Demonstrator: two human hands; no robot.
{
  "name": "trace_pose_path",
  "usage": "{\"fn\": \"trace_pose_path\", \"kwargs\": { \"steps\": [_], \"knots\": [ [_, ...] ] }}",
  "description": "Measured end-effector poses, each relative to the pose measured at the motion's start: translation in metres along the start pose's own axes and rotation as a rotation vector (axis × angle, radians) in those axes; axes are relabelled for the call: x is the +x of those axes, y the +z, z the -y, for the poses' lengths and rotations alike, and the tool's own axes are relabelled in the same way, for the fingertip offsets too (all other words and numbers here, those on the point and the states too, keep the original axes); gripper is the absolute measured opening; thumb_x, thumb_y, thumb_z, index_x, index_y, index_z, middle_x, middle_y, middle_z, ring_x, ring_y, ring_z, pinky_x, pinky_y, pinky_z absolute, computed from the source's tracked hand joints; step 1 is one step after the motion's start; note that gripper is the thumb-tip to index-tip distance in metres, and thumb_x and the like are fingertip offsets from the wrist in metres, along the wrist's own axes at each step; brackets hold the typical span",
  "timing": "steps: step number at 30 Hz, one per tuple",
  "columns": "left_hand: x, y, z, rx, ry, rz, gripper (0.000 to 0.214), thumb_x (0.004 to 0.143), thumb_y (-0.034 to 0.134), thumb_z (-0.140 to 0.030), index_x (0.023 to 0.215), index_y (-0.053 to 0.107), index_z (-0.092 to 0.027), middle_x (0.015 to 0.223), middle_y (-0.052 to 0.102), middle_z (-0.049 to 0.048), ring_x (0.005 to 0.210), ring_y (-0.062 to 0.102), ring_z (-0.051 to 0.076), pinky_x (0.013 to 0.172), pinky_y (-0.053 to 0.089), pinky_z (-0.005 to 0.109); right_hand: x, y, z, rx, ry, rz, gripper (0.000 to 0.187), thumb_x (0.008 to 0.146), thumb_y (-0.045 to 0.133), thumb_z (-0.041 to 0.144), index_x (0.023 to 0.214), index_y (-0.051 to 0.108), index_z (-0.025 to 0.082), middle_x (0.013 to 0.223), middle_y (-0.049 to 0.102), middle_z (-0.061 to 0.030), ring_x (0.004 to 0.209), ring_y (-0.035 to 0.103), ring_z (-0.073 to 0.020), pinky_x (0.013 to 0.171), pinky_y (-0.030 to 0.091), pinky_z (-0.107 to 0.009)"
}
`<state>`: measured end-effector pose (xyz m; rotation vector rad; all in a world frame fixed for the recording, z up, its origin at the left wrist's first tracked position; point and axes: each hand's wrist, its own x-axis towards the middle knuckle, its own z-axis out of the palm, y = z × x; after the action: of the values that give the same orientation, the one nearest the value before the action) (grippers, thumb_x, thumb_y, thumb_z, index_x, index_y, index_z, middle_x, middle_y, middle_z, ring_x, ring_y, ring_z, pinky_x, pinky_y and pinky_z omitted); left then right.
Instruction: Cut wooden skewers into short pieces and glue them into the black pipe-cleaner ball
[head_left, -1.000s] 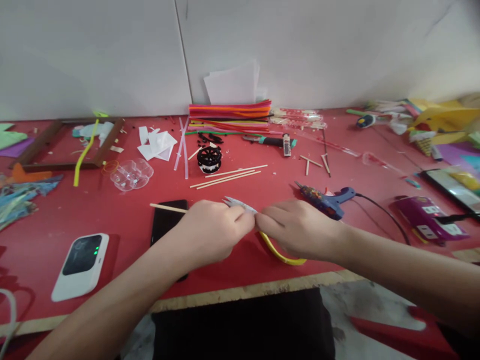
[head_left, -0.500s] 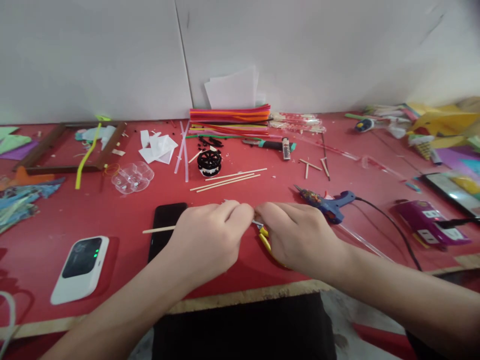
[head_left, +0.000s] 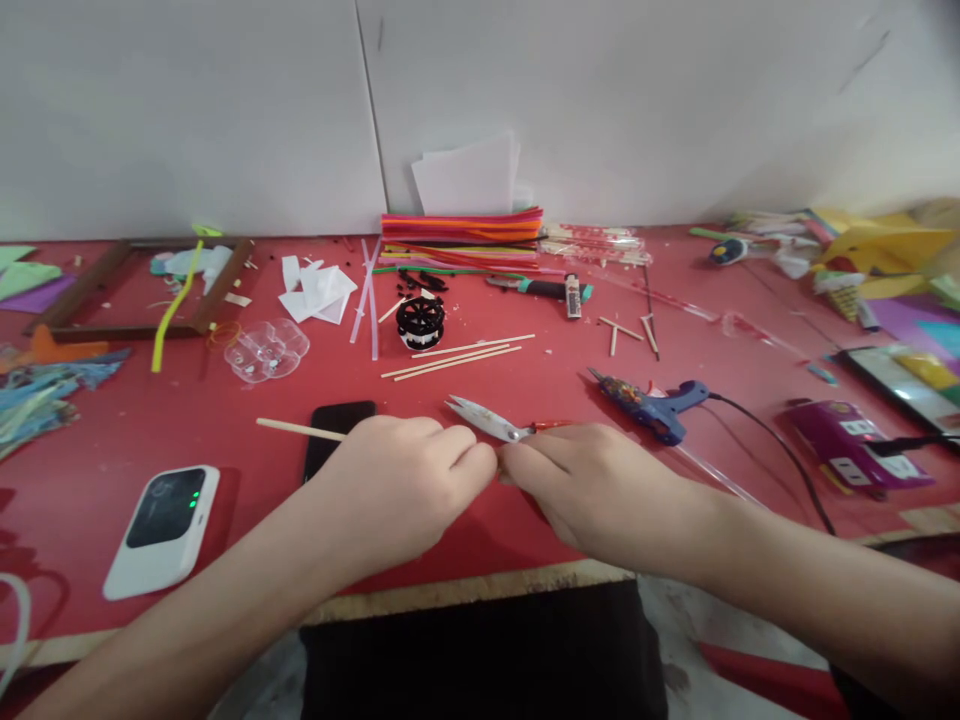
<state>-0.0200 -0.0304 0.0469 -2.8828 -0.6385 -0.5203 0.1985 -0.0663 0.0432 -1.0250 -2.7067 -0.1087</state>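
Observation:
My left hand point(head_left: 412, 480) is closed around a thin wooden stick point(head_left: 296, 429), whose free end sticks out to the left above a black phone point(head_left: 322, 452). Knuckle to knuckle with it, my right hand point(head_left: 581, 480) is closed too, its fingertips pinched where the stick's line runs into them; the stick's far end is hidden in the fingers. Just beyond both hands lie scissors point(head_left: 484, 418) with open-looking silver blades and a red handle, partly covered by my right hand. Three loose wooden sticks point(head_left: 457, 362) lie farther back, near a black wheel-shaped piece point(head_left: 420, 322).
A blue glue gun point(head_left: 652, 405) with a cord lies to the right, by a purple power socket point(head_left: 855, 445). At left are a white device point(head_left: 161, 530) and a clear plastic tray point(head_left: 266, 352). Colourful pipe cleaners point(head_left: 461, 240) and a cutter knife point(head_left: 536, 288) sit at the back.
Both hands have come slightly lower and nearer the table edge, uncovering the scissors' blades. The stick's left end now reaches farther left and higher.

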Motion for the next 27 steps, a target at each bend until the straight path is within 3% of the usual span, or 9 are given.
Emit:
{"fn": "trace_pose_path", "kwargs": {
  "steps": [3,5,10,14,16,18,22,24,27],
  "knots": [
    [0.002,0.002,-0.004,0.007,-0.081,-0.038,0.022,0.084,0.042,-0.003,0.079,0.057,-0.018,0.062,0.060,0.0002,0.051,0.053,0.017,0.045,0.024,0.031,0.003,-0.003,0.005,-0.059,0.097,-0.045,0.029,0.086,0.037,0.001,0.074,0.056,0.019,0.060,0.059,-0.0006,0.048,0.049,-0.0148,0.047,0.032,-0.030],
    [0.004,0.001,-0.007,-0.170,-0.176,-0.128,0.019,0.089,0.043,-0.007,0.087,0.059,-0.017,0.070,0.064,0.0011,0.058,0.057,0.015,0.049,0.033,0.028,0.008,-0.008,0.010,-0.027,0.160,-0.161,0.026,0.091,0.039,0.006,0.079,0.057,0.020,0.063,0.063,-0.0014,0.052,0.054,-0.0146,0.050,0.039,-0.029],
    [0.009,-0.012,-0.015,-0.842,-0.559,-0.274,0.020,0.101,0.041,-0.024,0.090,0.057,-0.021,0.066,0.055,-0.0034,0.054,0.048,0.009,0.051,0.040,0.021,0.020,-0.021,0.017,0.285,0.304,-0.374,0.014,0.100,0.044,0.017,0.096,0.056,0.024,0.077,0.069,0.0009,0.062,0.063,-0.0109,0.059,0.048,-0.023],
    [0.014,-0.019,-0.012,-1.555,-0.809,-0.235,0.026,0.101,0.038,-0.036,0.087,0.054,-0.022,0.058,0.042,-0.0056,0.040,0.030,0.007,0.037,0.029,0.020,0.021,-0.020,0.017,0.607,0.331,-0.390,0.012,0.100,0.048,0.015,0.102,0.054,0.025,0.083,0.071,0.0028,0.073,0.068,-0.0089,0.066,0.053,-0.020],
    [0.017,-0.018,-0.007,-1.769,-0.883,-0.228,0.024,0.100,0.039,-0.034,0.087,0.054,-0.022,0.057,0.042,-0.0060,0.038,0.026,0.006,0.034,0.025,0.019,0.020,-0.016,0.016,0.767,0.324,-0.391,0.018,0.100,0.048,0.015,0.114,0.051,0.026,0.088,0.072,0.0026,0.080,0.071,-0.0096,0.073,0.056,-0.022],
    [0.018,-0.014,-0.002,-1.857,-0.939,-0.273,0.021,0.099,0.040,-0.030,0.091,0.057,-0.021,0.058,0.046,-0.0052,0.039,0.033,0.006,0.036,0.030,0.018,0.019,-0.011,0.015,0.894,0.334,-0.404,0.021,0.101,0.047,0.017,0.120,0.046,0.027,0.088,0.073,0.0025,0.083,0.072,-0.0109,0.076,0.058,-0.025],
    [0.016,0.001,0.007,-1.850,-1.047,-0.373,0.013,0.097,0.047,-0.024,0.103,0.058,-0.021,0.070,0.063,-0.0014,0.057,0.057,0.010,0.050,0.047,0.020,0.019,0.000,0.005,0.959,0.405,-0.426,0.009,0.101,0.048,0.022,0.109,0.046,0.026,0.086,0.075,0.0015,0.082,0.074,-0.0127,0.073,0.059,-0.026],
    [0.015,0.010,0.011,-1.836,-1.066,-0.411,0.007,0.095,0.051,-0.020,0.099,0.056,-0.021,0.080,0.070,0.0010,0.071,0.063,0.011,0.063,0.052,0.021,0.019,0.007,-0.005,0.875,0.460,-0.376,0.010,0.100,0.050,0.022,0.109,0.045,0.025,0.084,0.076,0.0016,0.078,0.074,-0.0128,0.070,0.058,-0.025],
    [0.015,0.023,0.019,-1.856,-1.115,-0.458,0.007,0.092,0.053,-0.015,0.087,0.051,-0.020,0.096,0.075,0.0047,0.072,0.064,0.010,0.065,0.051,0.021,0.018,0.020,-0.024,0.590,0.568,-0.211,0.012,0.097,0.053,0.022,0.107,0.046,0.023,0.080,0.077,0.0006,0.073,0.074,-0.0148,0.066,0.053,-0.024]
  ]
}}
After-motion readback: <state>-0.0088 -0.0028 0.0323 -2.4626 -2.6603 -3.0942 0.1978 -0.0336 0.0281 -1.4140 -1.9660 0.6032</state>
